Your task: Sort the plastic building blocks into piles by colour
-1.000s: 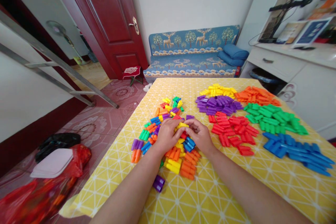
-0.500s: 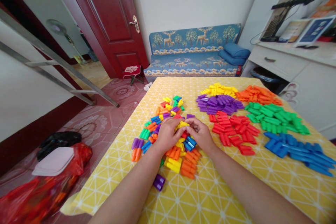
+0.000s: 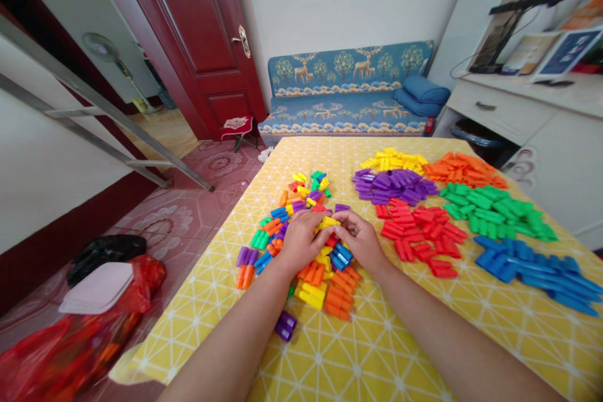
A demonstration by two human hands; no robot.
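Note:
My left hand and my right hand meet over a mixed pile of small plastic blocks on a table with a yellow patterned cloth. Both hands pinch a yellow block between their fingertips. Orange, yellow and blue blocks lie directly under the hands. A lone purple block lies near my left forearm.
Sorted heaps lie to the right: yellow, purple, orange, green, red, blue. A blue sofa and red door stand behind. Red bags lie on the floor at left.
Hardly anything has moved. Both hands stay together on the yellow block; the view has shifted slightly.

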